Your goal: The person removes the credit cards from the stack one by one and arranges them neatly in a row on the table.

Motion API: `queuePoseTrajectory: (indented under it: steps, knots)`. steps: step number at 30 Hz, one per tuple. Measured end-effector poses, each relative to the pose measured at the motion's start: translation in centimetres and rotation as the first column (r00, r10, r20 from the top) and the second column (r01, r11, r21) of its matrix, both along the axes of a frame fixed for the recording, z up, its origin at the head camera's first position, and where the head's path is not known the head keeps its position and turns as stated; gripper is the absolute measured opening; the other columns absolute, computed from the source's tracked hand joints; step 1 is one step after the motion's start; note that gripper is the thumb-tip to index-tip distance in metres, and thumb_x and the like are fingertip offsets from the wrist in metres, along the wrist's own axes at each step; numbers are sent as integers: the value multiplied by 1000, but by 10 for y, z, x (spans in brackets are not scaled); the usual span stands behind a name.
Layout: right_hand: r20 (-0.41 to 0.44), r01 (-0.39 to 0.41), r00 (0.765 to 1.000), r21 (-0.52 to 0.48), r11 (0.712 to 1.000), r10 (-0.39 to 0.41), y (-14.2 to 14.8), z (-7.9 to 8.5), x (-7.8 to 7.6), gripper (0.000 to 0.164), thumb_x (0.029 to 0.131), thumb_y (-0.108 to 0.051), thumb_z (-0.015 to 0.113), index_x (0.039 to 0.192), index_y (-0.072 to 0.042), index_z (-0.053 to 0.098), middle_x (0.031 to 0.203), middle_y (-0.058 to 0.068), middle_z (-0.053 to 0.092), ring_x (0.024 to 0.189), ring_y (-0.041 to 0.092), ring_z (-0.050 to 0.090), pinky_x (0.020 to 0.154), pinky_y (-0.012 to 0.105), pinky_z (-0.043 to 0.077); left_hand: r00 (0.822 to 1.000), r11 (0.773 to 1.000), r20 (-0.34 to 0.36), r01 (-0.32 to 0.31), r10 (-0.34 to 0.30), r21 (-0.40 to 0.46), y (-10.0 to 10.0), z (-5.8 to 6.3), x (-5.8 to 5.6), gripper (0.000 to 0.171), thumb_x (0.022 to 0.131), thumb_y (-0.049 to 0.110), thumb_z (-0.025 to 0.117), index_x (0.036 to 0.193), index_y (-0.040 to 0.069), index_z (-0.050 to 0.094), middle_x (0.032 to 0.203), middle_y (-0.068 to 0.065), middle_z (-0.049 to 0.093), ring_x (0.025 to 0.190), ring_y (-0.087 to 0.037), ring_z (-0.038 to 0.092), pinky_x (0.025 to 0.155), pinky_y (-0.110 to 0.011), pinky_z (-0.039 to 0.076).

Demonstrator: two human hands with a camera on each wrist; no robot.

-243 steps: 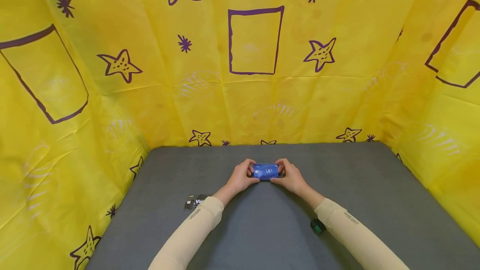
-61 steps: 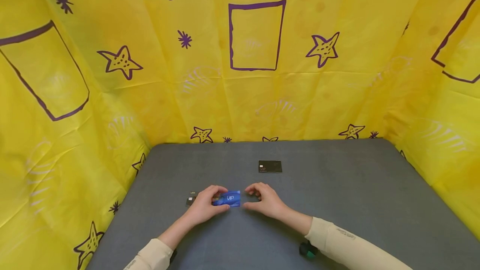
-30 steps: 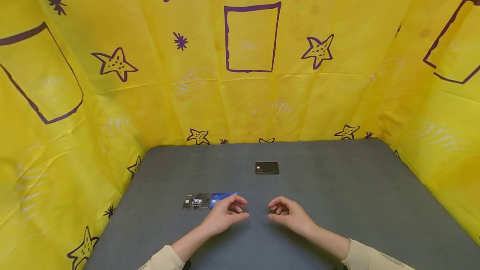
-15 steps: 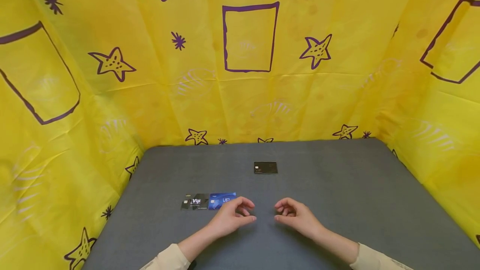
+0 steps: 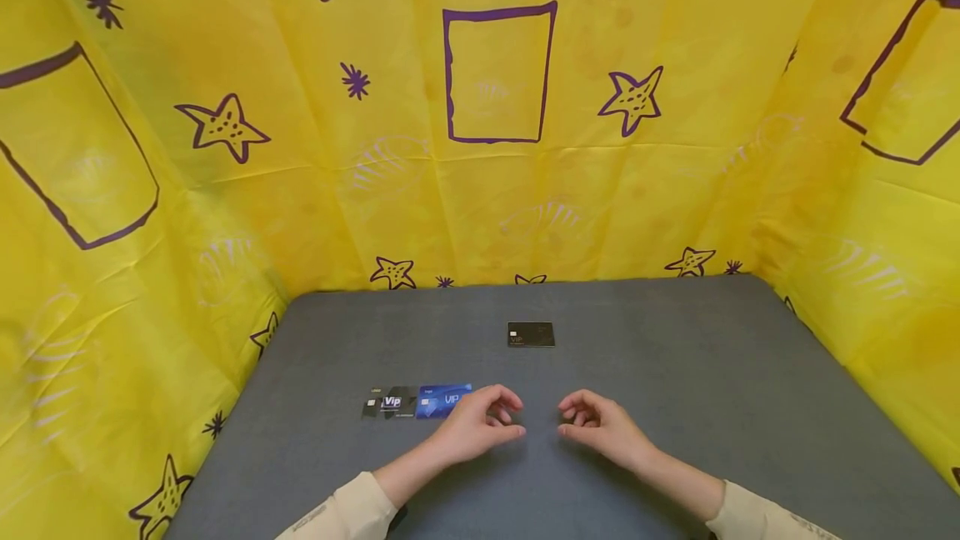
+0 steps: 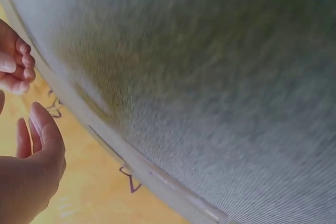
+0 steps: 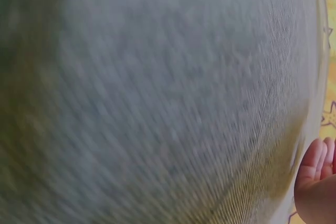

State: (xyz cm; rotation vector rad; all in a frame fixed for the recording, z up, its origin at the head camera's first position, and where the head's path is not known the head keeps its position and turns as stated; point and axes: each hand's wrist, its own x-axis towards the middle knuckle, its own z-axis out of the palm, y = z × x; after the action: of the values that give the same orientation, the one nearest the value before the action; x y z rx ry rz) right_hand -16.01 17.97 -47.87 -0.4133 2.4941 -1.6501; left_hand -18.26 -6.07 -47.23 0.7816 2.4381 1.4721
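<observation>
My left hand (image 5: 480,423) hovers over the table with loosely curled fingers and holds nothing. It overlaps the right corner of a blue VIP card (image 5: 442,401) in the head view. Left of that, side by side with it, lies a black-and-grey Vip card (image 5: 392,402). Facing the left hand across a small gap is my right hand (image 5: 604,430), also loosely curled around nothing. Farther back, near the table's middle, a black VIP card (image 5: 531,334) lies flat. In the left wrist view the left hand (image 6: 37,166) shows with the other hand's fingers above it.
A dark grey cloth-covered table (image 5: 675,357) carries the cards. Yellow curtains (image 5: 495,215) printed with purple starfish rise behind it and on both sides.
Eight seconds ago both hands held the blue card at the back; it now lies beside the black-and-grey card, released by the left hand. The black card at the back is uncovered. Both hands drifted right.
</observation>
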Motion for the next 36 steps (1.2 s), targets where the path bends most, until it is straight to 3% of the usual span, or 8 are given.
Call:
queuePoseTrajectory:
  steps: [8, 24, 36]
  knots:
    - [-33, 21, 999, 33, 999, -20, 12, -19, -24, 32, 76, -19, 75, 101, -6, 60, 90, 6, 59, 73, 11, 53, 63, 23, 44, 999, 998, -36, -6, 4, -58, 5, 2, -18, 29, 76, 18, 75, 100, 9, 61, 97, -5, 62, 80, -15, 58, 68, -21, 48]
    - [-60, 147, 988, 131, 980, -141, 13, -21, -66, 31, 73, -19, 78, 98, -8, 63, 84, 3, 59, 71, 14, 50, 60, 22, 41, 994, 991, -73, -88, 81, -102, 13, 3, -66, 33, 72, 16, 79, 99, 8, 61, 97, -6, 63, 79, -16, 57, 67, -22, 47]
    - [-109, 207, 976, 226, 952, -186, 7, -21, -95, 34, 73, -20, 78, 101, -10, 63, 88, 1, 59, 75, 14, 49, 65, 27, 40, 982, 966, -60, -185, 177, -180, 16, -6, -95, 34, 74, 15, 77, 103, 7, 61, 100, -8, 62, 83, -18, 54, 72, -30, 45]
